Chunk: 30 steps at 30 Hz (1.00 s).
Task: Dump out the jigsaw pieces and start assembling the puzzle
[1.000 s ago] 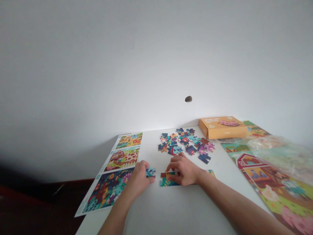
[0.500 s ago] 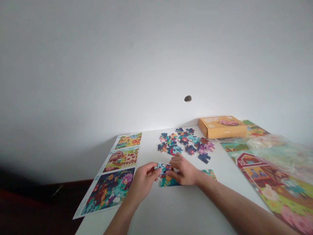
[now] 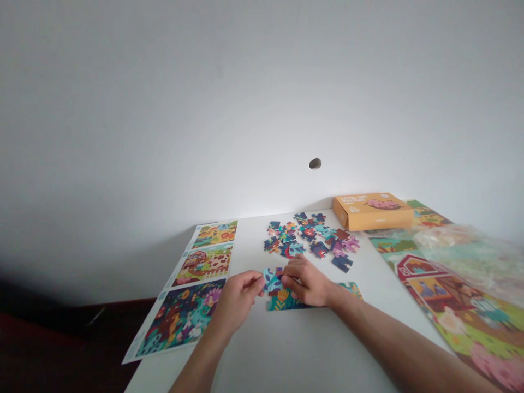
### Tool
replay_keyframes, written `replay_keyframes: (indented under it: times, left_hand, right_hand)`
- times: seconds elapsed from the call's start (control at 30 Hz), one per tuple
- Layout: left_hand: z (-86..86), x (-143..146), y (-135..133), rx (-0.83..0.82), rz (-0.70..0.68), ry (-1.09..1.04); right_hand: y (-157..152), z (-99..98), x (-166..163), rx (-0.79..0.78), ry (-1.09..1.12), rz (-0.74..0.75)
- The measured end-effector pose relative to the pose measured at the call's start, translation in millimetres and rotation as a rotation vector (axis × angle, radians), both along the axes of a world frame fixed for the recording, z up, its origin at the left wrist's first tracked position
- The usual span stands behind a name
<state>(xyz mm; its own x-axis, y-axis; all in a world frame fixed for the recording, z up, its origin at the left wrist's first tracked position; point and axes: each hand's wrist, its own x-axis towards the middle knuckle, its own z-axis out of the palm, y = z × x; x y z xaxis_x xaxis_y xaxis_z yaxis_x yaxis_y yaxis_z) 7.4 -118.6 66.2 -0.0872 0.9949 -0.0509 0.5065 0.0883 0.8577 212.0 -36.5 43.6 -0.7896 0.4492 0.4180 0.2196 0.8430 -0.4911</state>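
Observation:
Between my hands is a light blue and purple puzzle piece (image 3: 271,279), lying against the upper left edge of a joined strip of puzzle pieces (image 3: 282,299). My left hand (image 3: 240,295) pinches the piece's left edge with thumb and forefinger. From the right, my right hand (image 3: 306,281) has its fingers closed at the piece's right edge, and it covers the middle of the strip. The strip's right end shows beyond my right wrist. Whether the piece is locked into the strip I cannot tell.
Loose puzzle pieces (image 3: 309,236) lie scattered behind my hands. A picture sheet (image 3: 196,292) lies at the left table edge. To the right are a yellow puzzle box (image 3: 374,212), a farm picture (image 3: 462,305) and clear plastic wrap (image 3: 458,245). The wall (image 3: 262,109) rises behind.
The puzzle piece has settled flatter against the strip, and more of its surface shows. My left fingers have drawn slightly left to its edge; my right hand has barely shifted.

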Motion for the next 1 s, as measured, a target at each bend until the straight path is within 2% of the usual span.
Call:
replay_keyframes:
  times: [0.2,0.33,0.47,0.63,0.77,0.87,1.0]
  left_hand:
    - [5.8,6.2,-0.6,0.057,-0.017,0.003]
    - [5.9,11.7,-0.1,0.100,-0.095,-0.047]
    - [-0.1,0.5,2.7,0.110,-0.038,0.027]
    - [-5.6,-19.1,5.0,0.080,0.036,0.006]
    - [-10.1,-23.8,4.0,0.060,0.050,-0.001]
    - [-13.8,-24.3,1.9,0.024,0.053,0.074]
    - [-12.9,-21.1,-1.3,-0.091,-0.008,0.208]
  right_hand:
    - [-0.3,-3.6,-1.0,-0.024,0.014,0.010]
    - [-0.1,-7.8,-2.7,-0.028,0.025,0.042]
    - [2.2,-8.5,-1.7,-0.027,0.070,0.052]
    - [3.6,-4.2,1.2,-0.045,0.081,0.009]
    - [3.5,-4.4,0.5,-0.054,0.071,0.007]
    - [5.2,-8.0,0.0,-0.057,0.071,-0.010]
    - [7.1,-10.9,0.4,-0.045,0.057,-0.026]
